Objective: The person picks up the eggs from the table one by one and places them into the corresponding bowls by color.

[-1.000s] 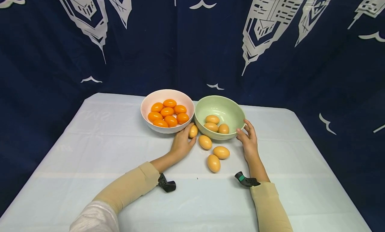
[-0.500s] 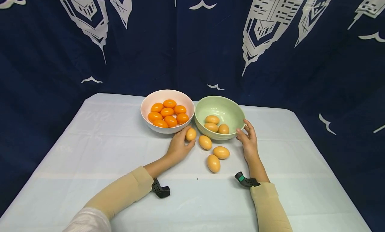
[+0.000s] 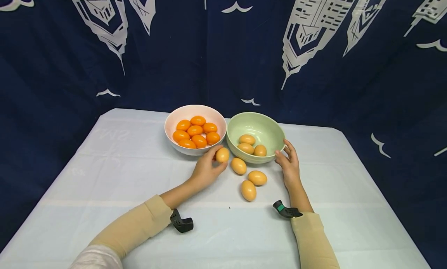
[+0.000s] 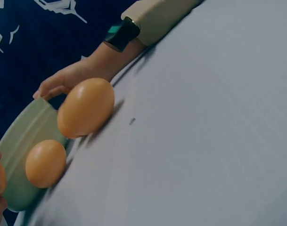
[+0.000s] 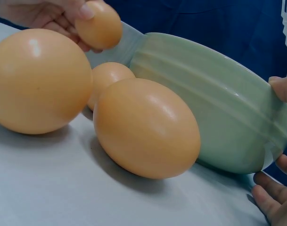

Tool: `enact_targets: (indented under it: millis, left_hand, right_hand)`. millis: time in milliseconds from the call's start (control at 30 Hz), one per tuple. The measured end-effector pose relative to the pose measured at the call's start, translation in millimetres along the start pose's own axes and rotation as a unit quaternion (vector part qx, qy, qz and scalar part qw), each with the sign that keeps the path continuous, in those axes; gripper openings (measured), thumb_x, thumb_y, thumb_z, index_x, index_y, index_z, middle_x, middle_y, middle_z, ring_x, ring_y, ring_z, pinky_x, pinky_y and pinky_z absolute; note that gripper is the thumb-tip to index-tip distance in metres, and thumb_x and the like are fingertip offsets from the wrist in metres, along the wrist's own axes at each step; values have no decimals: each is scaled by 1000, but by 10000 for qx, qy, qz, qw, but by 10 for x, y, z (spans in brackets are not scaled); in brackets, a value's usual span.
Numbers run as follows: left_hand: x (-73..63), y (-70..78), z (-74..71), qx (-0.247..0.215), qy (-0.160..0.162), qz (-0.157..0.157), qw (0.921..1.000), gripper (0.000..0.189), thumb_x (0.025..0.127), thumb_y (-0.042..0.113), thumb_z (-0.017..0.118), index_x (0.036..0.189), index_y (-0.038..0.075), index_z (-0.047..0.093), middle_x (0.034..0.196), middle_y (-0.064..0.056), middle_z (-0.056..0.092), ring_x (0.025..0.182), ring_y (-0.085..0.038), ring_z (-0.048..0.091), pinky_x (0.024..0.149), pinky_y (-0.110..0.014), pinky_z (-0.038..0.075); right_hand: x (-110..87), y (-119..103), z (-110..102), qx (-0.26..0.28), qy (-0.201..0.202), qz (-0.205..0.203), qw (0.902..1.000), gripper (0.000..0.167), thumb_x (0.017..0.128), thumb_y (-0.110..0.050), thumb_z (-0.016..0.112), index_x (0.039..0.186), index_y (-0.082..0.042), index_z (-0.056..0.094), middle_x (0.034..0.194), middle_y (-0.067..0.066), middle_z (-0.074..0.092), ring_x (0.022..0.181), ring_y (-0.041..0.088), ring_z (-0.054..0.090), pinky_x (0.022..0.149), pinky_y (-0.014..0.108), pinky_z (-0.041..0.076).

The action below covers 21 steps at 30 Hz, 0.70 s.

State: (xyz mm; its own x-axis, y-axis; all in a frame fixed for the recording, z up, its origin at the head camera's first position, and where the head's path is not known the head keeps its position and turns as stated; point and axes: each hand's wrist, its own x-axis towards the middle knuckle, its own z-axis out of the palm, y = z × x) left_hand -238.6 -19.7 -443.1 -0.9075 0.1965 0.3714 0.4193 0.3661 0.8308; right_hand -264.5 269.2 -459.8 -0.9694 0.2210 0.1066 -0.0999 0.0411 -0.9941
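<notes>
My left hand [image 3: 205,169] pinches a light brown egg [image 3: 222,155] between thumb and fingers, just in front of where the two bowls meet. The right wrist view shows this egg raised above the tabletop. With its thumb near the rim and fingers lower on the side, my right hand [image 3: 289,166] grips the green bowl [image 5: 200,94]. Inside that bowl lie three brown eggs [image 3: 246,139]. Three more rest on the table in front of it: one egg [image 3: 239,166] near the bowl, another egg [image 3: 257,178] and a nearer egg [image 3: 248,190].
A pink bowl [image 3: 170,125] holding several bright orange eggs [image 3: 194,130] stands left of the green bowl, their rims side by side. Both are near the far edge of the white-covered table [image 3: 118,164]. A dark blue printed curtain [image 3: 223,59] hangs behind.
My left forearm has swung left and toward me, and the pinched egg has shifted slightly toward me, showing more between the fingers. My right hand and the bowls keep their places.
</notes>
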Motion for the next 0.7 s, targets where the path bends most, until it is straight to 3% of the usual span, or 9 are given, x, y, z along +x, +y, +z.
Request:
enact_targets:
  millis: [300,500,700]
  left_hand:
    - [119,190,-78,-277,-160,102,9994,56,90,9,70,139,-2,46,129,-15,58,113,-24,57,96,-33,49]
    - [220,302,-80,-160,-167,175,9996,57,89,12,71,139,0,47,131,-14,58,111,-24,59,94,-33,49]
    - [344,408,-62,-345,-184,269,9989,55,90,10,70,139,0,47,132,-16,57,112,-26,58,96,-31,48]
  right_hand:
    - [0,3,-7,0,1,28,10000,59,97,-21,60,151,-20,35,150,9,36,112,14,48,85,23,46]
    - [-2,-7,-5,32,-8,-1,10000,59,97,-20,60,151,-20,35,150,11,35,114,13,48,85,22,46]
    - [-3,-20,4,95,-38,-77,9999,58,98,-16,59,151,-16,34,148,13,37,108,13,50,84,22,47]
